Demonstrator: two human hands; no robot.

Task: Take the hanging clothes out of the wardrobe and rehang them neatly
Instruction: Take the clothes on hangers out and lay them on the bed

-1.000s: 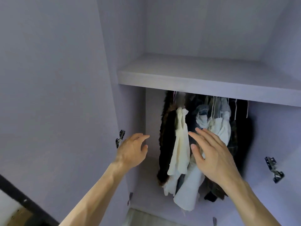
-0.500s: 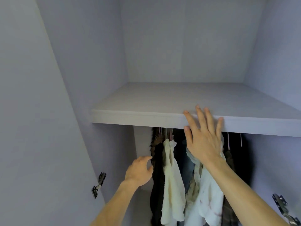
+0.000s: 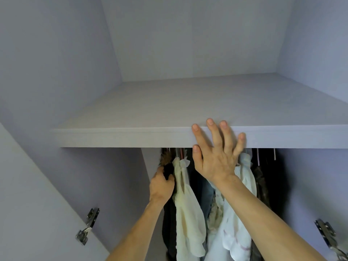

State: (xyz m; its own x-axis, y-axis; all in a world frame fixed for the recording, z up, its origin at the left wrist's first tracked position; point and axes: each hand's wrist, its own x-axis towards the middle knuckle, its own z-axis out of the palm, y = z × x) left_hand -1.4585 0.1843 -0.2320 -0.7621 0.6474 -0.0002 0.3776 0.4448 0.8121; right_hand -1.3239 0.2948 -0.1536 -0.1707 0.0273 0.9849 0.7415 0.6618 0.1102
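Note:
Several garments hang bunched under the wardrobe shelf point(image 3: 116, 137): a dark furry garment point(image 3: 166, 160) at the left, a cream garment point(image 3: 188, 213) beside it, a white garment point(image 3: 237, 223) and dark clothes point(image 3: 267, 178) at the right. My left hand point(image 3: 161, 186) grips the dark furry garment near its top. My right hand point(image 3: 216, 153) is raised with fingers spread straight against the shelf's front edge, holding nothing. The rail and most hanger hooks are hidden behind the shelf.
The upper compartment above the shelf holds nothing visible. Wardrobe side walls close in left and right. Metal door hinges sit at the lower left point(image 3: 87, 226) and lower right point(image 3: 326, 234).
The view has tilted upward and closer to the shelf. My left hand reached in and took hold of the dark furry garment. My right hand rose from the clothes to the shelf edge.

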